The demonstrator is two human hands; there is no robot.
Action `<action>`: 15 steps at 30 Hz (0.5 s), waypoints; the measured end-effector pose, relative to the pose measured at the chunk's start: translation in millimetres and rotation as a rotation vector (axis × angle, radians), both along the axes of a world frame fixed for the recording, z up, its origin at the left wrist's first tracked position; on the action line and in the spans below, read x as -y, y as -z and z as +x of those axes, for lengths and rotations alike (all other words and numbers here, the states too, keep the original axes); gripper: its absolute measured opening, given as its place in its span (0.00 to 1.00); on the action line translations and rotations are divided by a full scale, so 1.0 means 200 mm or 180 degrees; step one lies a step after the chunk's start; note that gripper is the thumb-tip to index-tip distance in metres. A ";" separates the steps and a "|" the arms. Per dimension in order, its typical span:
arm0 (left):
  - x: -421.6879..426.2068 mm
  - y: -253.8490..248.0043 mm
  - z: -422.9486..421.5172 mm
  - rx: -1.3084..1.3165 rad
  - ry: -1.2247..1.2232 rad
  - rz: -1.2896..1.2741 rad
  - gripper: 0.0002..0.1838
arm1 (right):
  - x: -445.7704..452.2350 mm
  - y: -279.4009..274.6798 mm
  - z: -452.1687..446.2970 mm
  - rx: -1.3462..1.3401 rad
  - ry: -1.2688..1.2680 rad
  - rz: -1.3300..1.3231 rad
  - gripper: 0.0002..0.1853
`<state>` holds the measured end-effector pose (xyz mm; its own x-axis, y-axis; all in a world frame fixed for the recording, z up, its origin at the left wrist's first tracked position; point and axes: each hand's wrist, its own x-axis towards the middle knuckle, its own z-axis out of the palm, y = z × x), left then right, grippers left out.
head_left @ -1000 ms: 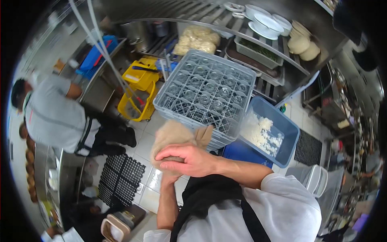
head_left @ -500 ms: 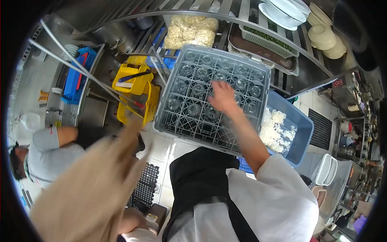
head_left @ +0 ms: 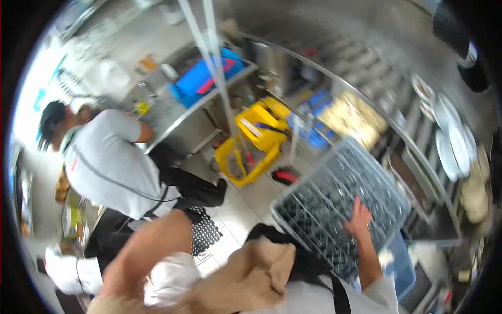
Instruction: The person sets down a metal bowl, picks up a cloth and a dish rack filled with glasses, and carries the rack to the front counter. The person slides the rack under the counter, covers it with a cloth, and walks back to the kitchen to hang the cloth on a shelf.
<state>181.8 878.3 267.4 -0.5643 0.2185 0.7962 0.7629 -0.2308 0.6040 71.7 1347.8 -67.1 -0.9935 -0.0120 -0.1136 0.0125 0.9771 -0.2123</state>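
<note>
My right hand (head_left: 359, 219) rests over a grey plastic glass rack (head_left: 293, 206), its fingers stretched and apart. Several clear upturned glasses stand in the rack's compartments; motion blur smears them. My left forearm (head_left: 149, 246) is bent up at the lower left. A brown cloth (head_left: 261, 267) lies across my front near the left shoulder, running to the bottom edge where that arm ends. The left hand's fingers are hidden there, so its grip on the cloth cannot be seen.
A person in a grey shirt (head_left: 115, 162) bends at the sink counter on the left. A yellow mop bucket (head_left: 246, 175) stands on the tiles. Noodle-like food in a bag (head_left: 353, 118) and white plates (head_left: 452, 144) sit on shelving. A blue tub (head_left: 405, 277) is beside the rack.
The view has swung left, so the rack now appears lower and further right. The brown cloth has moved from the left side onto my front. My right hand stays over the rack.
</note>
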 end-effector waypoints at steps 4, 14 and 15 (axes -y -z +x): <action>0.17 -0.17 0.13 -0.0212 0.0755 -0.0202 0.25 | 0.04 0.06 -0.01 -0.0428 -0.0100 0.0172 0.64; 0.19 -0.56 0.46 -0.0505 0.1344 -0.0939 0.21 | 0.17 -0.11 0.01 0.1186 -0.0297 0.1702 0.47; 0.19 -0.48 0.44 -0.0111 0.1216 -0.0757 0.21 | 0.19 -0.12 0.03 0.1086 -0.0246 0.1679 0.45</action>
